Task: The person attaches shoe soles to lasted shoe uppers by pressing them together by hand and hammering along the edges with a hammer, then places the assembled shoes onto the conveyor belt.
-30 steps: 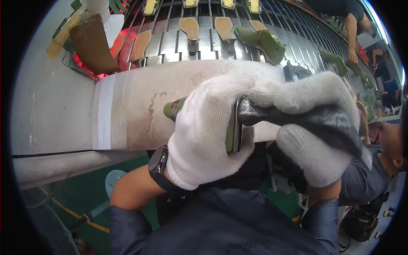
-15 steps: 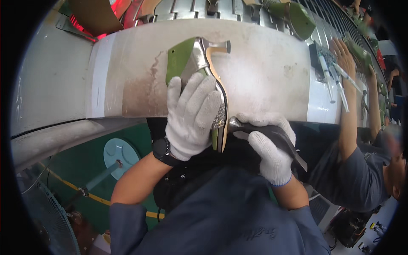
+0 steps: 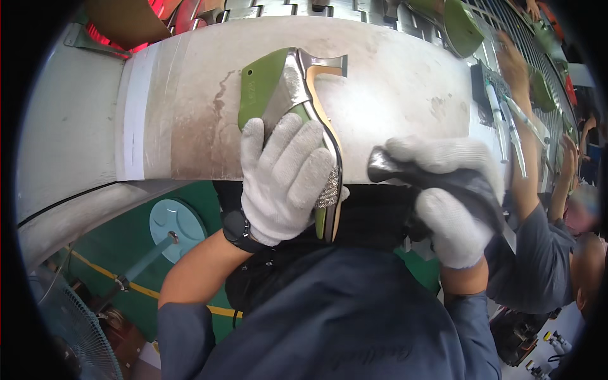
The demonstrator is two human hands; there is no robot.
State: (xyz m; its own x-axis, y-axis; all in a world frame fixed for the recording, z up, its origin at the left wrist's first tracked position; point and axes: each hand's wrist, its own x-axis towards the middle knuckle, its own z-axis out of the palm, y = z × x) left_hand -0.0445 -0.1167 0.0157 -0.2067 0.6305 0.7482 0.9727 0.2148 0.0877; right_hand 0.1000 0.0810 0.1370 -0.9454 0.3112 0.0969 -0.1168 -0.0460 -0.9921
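My gloved left hand [image 3: 285, 180] is closed around a silver high-heeled shoe [image 3: 330, 183] fitted on a green shoe last [image 3: 259, 88]. The shoe lies on its side, its heel pointing right and its toe towards me past the bench edge. Glittery trim shows beside my fingers. To the right of the shoe and apart from it, my gloved right hand [image 3: 453, 196] grips a dark metal hammer [image 3: 396, 170]. Its rounded, shiny face points at the shoe, and a flat thin end shows beyond the palm. No handle can be made out.
The shoe rests on a pale, stained bench top [image 3: 399, 95]. Several syringe-like applicators [image 3: 503, 120] stand at the right. Behind runs a slatted conveyor [image 3: 272, 9] with another green last [image 3: 462, 28]. A co-worker's arm [image 3: 522, 152] reaches in at right. A blue stool [image 3: 177, 228] and a fan [image 3: 79, 323] stand lower left.
My right hand has drawn the hammer away from the shoe's toe side, to the right and slightly up. My left hand keeps its hold on the shoe.
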